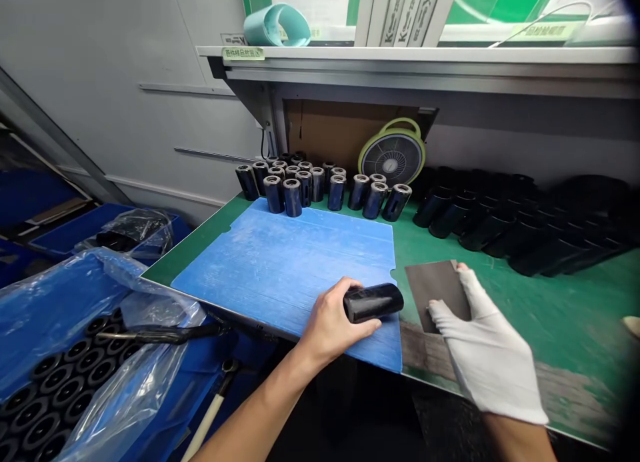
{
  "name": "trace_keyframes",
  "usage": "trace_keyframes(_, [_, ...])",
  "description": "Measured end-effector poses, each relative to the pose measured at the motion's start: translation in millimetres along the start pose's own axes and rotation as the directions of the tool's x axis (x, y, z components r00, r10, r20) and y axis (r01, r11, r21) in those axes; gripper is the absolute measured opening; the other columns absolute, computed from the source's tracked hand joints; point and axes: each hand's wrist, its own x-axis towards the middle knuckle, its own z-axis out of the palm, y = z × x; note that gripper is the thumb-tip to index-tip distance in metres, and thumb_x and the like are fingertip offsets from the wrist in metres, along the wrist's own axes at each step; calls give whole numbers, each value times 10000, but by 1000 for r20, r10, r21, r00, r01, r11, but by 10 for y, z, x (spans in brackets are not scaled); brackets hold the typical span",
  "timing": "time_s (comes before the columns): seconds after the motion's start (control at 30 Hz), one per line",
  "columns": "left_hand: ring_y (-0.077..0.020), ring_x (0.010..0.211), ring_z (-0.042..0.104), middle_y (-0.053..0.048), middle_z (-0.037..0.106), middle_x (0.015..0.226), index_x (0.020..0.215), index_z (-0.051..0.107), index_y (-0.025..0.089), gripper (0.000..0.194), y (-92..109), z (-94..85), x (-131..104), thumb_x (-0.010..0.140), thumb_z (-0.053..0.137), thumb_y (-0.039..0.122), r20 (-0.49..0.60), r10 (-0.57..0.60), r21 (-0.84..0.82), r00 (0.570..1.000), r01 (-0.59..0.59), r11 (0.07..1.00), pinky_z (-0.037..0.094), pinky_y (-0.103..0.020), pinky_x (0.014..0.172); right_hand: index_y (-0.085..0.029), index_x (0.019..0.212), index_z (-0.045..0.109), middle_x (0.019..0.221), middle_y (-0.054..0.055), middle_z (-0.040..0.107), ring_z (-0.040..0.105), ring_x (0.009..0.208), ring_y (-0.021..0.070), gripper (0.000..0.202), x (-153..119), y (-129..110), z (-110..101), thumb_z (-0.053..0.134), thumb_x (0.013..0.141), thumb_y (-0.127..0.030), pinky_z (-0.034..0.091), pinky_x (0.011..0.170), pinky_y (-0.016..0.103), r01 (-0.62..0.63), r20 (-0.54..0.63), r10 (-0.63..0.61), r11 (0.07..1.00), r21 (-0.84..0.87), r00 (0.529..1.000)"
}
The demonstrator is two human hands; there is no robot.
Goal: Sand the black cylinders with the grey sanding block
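My bare left hand [333, 319] is wrapped round a glossy black cylinder [375, 302], which lies on its side above the right part of the blue sheet [280, 269]. In a white glove with bare fingertips, my right hand [487, 345] grips a flat grey-brown piece of sandpaper [439, 292] by its edges, to the right of the cylinder. The sandpaper and the cylinder are apart. Behind the blue sheet several dark cylinders with shiny rims [293, 197] stand upright.
Many black cylinders [493, 229] are massed at the back right of the green table [550, 315]. A round fan [393, 157] stands under the shelf [400, 55], which bears grey blocks [400, 15] and a teal roll [277, 25]. At left, a plastic-lined blue bin [165, 409] holds more cylinders.
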Motion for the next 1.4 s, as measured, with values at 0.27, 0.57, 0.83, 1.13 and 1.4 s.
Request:
trace_keyframes(0.27, [-261, 1037, 707, -40, 743, 1159, 1240, 645, 247, 593, -42, 30, 41, 687, 849, 313, 51, 57, 57, 997, -60, 997, 557, -358, 918, -337, 1534, 423, 1241, 31, 676, 689, 928, 194, 617, -388, 13, -57, 578, 941, -408, 545, 775, 313, 98, 19, -98, 994, -43, 995])
trace_keyframes(0.57, [-257, 1039, 724, -16, 754, 1166, 1259, 661, 259, 560, -86, 90, 21, 715, 792, 240, 69, 117, 85, 991, -123, 989, 565, -342, 939, -275, 1573, 353, 948, 54, 623, 583, 728, 169, 573, -436, -243, 225, 475, 1014, -279, 460, 612, 291, 379, 43, -379, 898, -224, 924])
trace_keyframes(0.83, [-255, 993, 741, -11, 776, 1109, 1221, 686, 263, 499, -44, 70, 21, 729, 772, 244, 65, 134, 105, 989, -140, 984, 576, -326, 892, -227, 1532, 421, 893, 56, 601, 550, 685, 165, 537, -430, -336, 205, 477, 998, -262, 421, 549, 280, 387, -4, -412, 861, -330, 911])
trace_keyframes(1.13, [-256, 1016, 739, 1, 776, 1127, 1232, 689, 275, 536, -50, 73, 43, 705, 789, 257, 59, 105, 95, 993, -110, 989, 578, -328, 930, -242, 1533, 423, 925, 83, 604, 554, 703, 190, 540, -395, -296, 257, 451, 997, -297, 435, 571, 307, 315, -35, -343, 895, -317, 939])
trace_keyframes(1.4, [-258, 1003, 744, 20, 780, 1117, 1220, 702, 305, 545, -57, 80, 14, 686, 804, 262, 87, 140, 135, 986, -151, 979, 583, -342, 923, -252, 1518, 455, 919, 84, 592, 519, 683, 183, 548, -143, -306, 318, 422, 974, -307, 386, 550, 299, 318, 33, -323, 901, -297, 946])
